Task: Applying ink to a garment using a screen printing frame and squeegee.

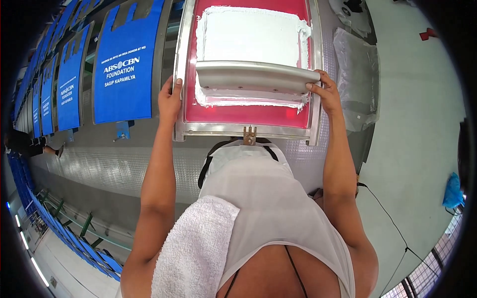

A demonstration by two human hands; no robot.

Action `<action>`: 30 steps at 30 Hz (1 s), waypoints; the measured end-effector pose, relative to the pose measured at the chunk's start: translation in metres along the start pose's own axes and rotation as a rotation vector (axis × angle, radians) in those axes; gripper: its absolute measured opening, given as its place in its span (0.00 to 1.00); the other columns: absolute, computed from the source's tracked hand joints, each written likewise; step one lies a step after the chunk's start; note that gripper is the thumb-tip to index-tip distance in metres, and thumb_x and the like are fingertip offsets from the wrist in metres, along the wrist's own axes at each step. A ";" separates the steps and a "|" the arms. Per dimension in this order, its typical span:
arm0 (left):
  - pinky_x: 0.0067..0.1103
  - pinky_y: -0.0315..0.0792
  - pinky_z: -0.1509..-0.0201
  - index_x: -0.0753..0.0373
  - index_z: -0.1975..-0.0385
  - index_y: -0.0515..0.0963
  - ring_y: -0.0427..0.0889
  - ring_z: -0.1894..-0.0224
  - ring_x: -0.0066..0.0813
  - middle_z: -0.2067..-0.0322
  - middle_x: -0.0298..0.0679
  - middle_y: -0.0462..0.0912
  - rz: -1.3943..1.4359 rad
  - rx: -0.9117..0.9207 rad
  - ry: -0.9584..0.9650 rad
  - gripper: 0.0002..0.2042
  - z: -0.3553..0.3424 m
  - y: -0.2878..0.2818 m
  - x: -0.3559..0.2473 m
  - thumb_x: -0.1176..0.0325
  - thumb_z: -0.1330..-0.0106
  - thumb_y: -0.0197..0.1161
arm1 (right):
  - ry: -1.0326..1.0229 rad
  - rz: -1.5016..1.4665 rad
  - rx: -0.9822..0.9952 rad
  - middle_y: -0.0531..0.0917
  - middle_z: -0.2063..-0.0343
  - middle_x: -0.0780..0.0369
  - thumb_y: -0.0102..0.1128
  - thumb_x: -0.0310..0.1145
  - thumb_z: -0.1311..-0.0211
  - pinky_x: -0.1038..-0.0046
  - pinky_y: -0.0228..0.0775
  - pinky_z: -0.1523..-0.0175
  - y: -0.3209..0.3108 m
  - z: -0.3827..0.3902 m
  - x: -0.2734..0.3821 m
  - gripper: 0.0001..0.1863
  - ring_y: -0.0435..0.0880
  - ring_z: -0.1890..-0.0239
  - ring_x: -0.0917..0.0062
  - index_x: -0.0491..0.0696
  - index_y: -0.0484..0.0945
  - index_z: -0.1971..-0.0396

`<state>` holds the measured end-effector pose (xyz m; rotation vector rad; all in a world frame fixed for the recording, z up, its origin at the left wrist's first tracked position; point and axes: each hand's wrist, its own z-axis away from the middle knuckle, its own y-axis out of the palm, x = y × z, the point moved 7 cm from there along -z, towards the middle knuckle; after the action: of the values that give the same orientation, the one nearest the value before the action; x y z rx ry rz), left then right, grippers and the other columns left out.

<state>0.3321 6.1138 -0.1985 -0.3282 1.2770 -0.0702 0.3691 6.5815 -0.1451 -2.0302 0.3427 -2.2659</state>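
Note:
In front of me is a silkscreen frame with metal sides and a red mesh. White ink covers a broad rectangle of the mesh, with thick ridges along its edges. A long metal squeegee lies across the inked part, tilted, its lower side among the ink. My right hand pinches the squeegee's right end, thumb and fingers closed on it. With its thumb up, my left hand wraps round the left rail of the frame, near the squeegee's left end but apart from it.
Blue bags with white print lie flat on boards in a row to the left. Right of the frame, clear plastic sheeting covers a surface. A dark cable runs along the floor at right. Another person's foot shows at far left.

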 end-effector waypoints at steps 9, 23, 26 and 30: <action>0.28 0.68 0.48 0.64 0.53 0.74 0.73 0.51 0.45 0.54 0.47 0.74 -0.565 0.167 0.722 0.22 0.054 0.016 -0.118 0.63 0.48 0.67 | -0.102 1.115 0.183 0.79 0.60 0.62 0.66 0.26 0.66 0.53 0.55 0.38 0.032 0.043 0.066 0.23 0.76 0.54 0.65 0.50 0.77 0.61; 0.33 0.71 0.58 0.63 0.65 0.75 0.78 0.63 0.44 0.67 0.45 0.79 -0.831 0.251 0.901 0.14 -0.071 0.133 -0.190 0.73 0.54 0.63 | -0.301 1.197 0.064 0.80 0.62 0.59 0.57 0.25 0.56 0.46 0.53 0.41 0.036 -0.111 0.086 0.18 0.76 0.54 0.66 0.47 0.76 0.60; 0.34 0.70 0.53 0.64 0.61 0.73 0.76 0.57 0.46 0.59 0.48 0.77 -0.878 0.245 0.899 0.18 -0.082 0.151 -0.157 0.74 0.55 0.62 | -0.487 1.246 -0.042 0.78 0.61 0.59 0.56 0.24 0.55 0.44 0.53 0.42 0.058 -0.124 0.072 0.18 0.76 0.55 0.67 0.47 0.74 0.58; 0.33 0.65 0.47 0.64 0.58 0.73 0.73 0.53 0.43 0.57 0.46 0.76 -0.919 0.313 0.827 0.22 -0.032 0.126 -0.127 0.73 0.57 0.64 | -0.288 1.295 0.167 0.77 0.63 0.59 0.55 0.20 0.58 0.43 0.53 0.42 0.063 -0.071 0.045 0.19 0.76 0.58 0.66 0.47 0.73 0.60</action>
<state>0.2482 6.2564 -0.1243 -0.6262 1.7878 -1.2831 0.2875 6.5192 -0.1219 -1.3031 1.0045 -1.1315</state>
